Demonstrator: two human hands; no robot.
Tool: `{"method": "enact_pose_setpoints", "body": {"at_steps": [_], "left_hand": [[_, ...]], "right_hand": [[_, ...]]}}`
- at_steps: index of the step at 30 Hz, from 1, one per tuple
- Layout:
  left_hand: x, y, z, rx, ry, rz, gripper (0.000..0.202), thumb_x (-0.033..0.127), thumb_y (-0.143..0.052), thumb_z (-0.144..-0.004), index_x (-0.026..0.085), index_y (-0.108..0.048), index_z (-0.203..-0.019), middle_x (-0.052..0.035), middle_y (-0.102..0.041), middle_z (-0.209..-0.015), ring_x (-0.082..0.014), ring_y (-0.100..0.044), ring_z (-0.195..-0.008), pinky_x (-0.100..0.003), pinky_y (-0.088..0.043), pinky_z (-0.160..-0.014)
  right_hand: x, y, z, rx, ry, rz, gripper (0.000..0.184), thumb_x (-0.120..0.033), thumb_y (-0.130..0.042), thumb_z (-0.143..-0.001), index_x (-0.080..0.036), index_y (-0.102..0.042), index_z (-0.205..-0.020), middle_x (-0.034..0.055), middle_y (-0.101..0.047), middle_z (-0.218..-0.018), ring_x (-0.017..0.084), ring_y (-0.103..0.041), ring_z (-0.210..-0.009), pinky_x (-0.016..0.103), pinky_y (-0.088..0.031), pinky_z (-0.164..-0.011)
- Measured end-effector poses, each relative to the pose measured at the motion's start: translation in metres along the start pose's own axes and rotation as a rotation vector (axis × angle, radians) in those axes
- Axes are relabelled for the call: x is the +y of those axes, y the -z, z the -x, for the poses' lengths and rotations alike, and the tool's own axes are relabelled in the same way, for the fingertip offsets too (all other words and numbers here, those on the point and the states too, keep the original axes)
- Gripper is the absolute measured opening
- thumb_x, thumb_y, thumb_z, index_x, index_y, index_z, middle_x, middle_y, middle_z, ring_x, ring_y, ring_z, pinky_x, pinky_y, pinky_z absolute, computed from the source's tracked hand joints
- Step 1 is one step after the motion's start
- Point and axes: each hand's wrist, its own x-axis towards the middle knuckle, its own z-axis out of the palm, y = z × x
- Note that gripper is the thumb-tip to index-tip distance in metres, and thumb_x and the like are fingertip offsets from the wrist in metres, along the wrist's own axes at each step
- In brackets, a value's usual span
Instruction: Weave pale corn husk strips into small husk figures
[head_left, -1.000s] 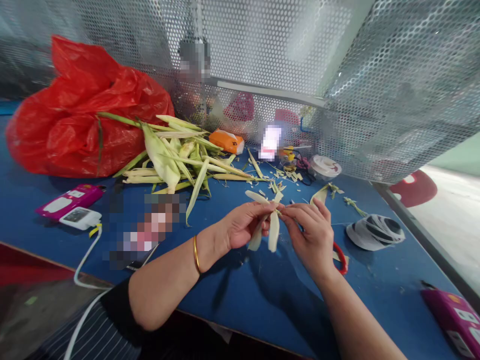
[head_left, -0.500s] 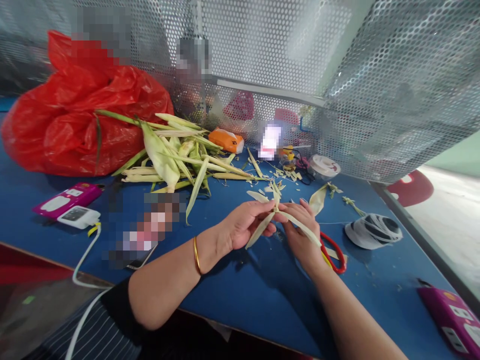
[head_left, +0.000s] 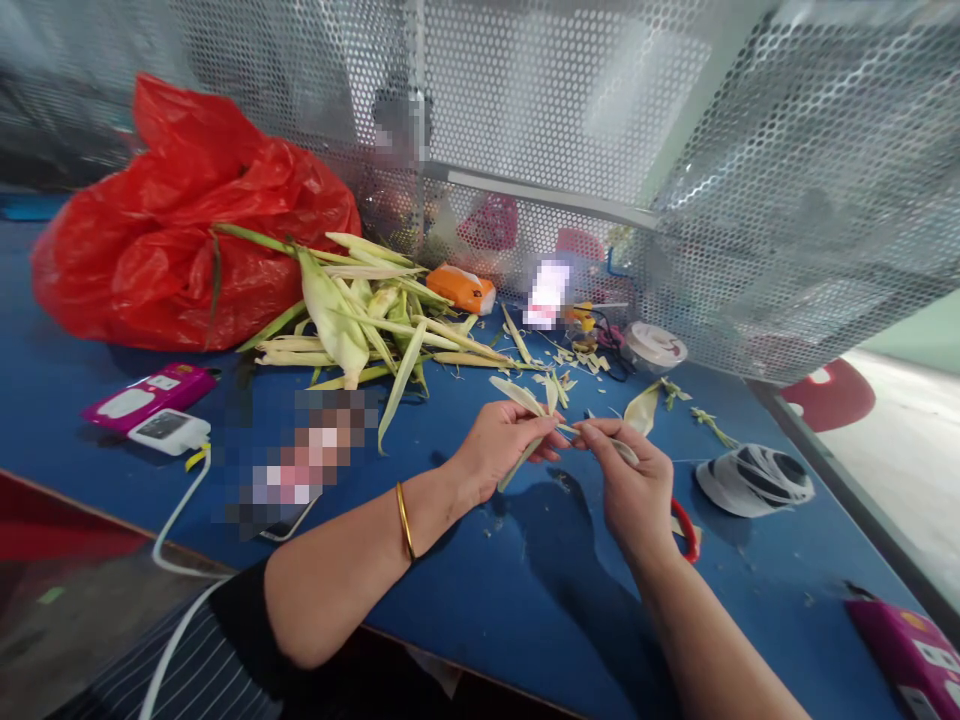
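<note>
Pale strips of corn husk (head_left: 520,394) fan out from a small bunch above the blue table. My left hand (head_left: 499,445) pinches the bunch where the strips meet, thumb on top. From the other side, my right hand (head_left: 634,475) grips one husk strip (head_left: 624,452) between thumb and fingers, its end curling past the thumb. A little gap separates the two hands. Partly hidden behind my right wrist is a red scissors-like loop handle (head_left: 685,530). To the right stands a spool of white thread (head_left: 754,480).
A heap of corn husks (head_left: 337,325) lies by a large red plastic bag (head_left: 202,230). Farther back are an orange tissue pack (head_left: 461,288), husk scraps (head_left: 585,362) and a white tape roll (head_left: 655,345). Purple power strips (head_left: 150,395) and a phone (head_left: 292,515) lie nearby.
My right hand has moved right, away from the left, and turned to pull one strip sideways. The left hand still holds the bunch. The view has shifted slightly.
</note>
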Motion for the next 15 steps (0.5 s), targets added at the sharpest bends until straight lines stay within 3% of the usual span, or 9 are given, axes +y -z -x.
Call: {"method": "enact_pose_setpoints", "body": {"at_steps": [4,8,11,13,15], "left_hand": [[-0.004,0.000,-0.001,0.027,-0.026,-0.030,0.014,0.022,-0.066,-0.083,0.013,-0.075,-0.089,-0.0062,-0.073,-0.073,-0.0123,-0.066,-0.064,-0.026,-0.049,-0.070],[-0.002,0.004,-0.002,-0.105,-0.113,0.034,0.026,0.033,-0.064,-0.083,0.015,-0.076,-0.097,-0.0086,-0.076,-0.090,-0.0185,-0.069,-0.091,-0.031,-0.048,-0.091],[-0.002,0.005,-0.002,-0.201,-0.200,0.043,0.030,0.035,-0.061,-0.083,0.014,-0.077,-0.096,-0.0098,-0.075,-0.106,-0.0232,-0.065,-0.110,-0.035,-0.041,-0.105],[-0.004,0.005,-0.001,-0.234,-0.231,0.003,0.031,0.036,-0.061,-0.082,0.015,-0.077,-0.098,-0.0098,-0.071,-0.117,-0.0257,-0.060,-0.119,-0.037,-0.036,-0.110],[-0.006,0.004,0.000,-0.257,-0.269,-0.083,0.032,0.035,-0.063,-0.082,0.017,-0.077,-0.103,-0.0092,-0.069,-0.123,-0.0271,-0.054,-0.127,-0.038,-0.032,-0.114]], "right_hand": [[0.004,-0.002,-0.002,0.047,-0.052,-0.050,0.022,-0.042,-0.071,-0.080,-0.021,-0.073,-0.084,0.0002,-0.071,-0.071,0.018,-0.064,-0.071,0.031,-0.048,-0.072],[0.005,-0.005,-0.005,0.042,-0.263,-0.323,0.038,-0.052,-0.075,-0.075,-0.022,-0.071,-0.098,0.0014,-0.073,-0.076,0.019,-0.067,-0.074,0.035,-0.051,-0.079],[0.005,-0.009,-0.003,-0.097,-0.354,-0.360,0.038,-0.055,-0.077,-0.071,-0.020,-0.073,-0.085,0.0025,-0.072,-0.076,0.019,-0.066,-0.074,0.035,-0.051,-0.080],[0.005,-0.012,0.000,-0.189,-0.329,-0.329,0.034,-0.053,-0.076,-0.074,-0.020,-0.074,-0.082,0.0026,-0.072,-0.079,0.020,-0.065,-0.079,0.034,-0.049,-0.082],[0.004,-0.014,0.003,-0.186,-0.287,-0.317,0.029,-0.049,-0.074,-0.077,-0.021,-0.074,-0.082,0.0017,-0.072,-0.081,0.019,-0.064,-0.081,0.032,-0.048,-0.082]]}}
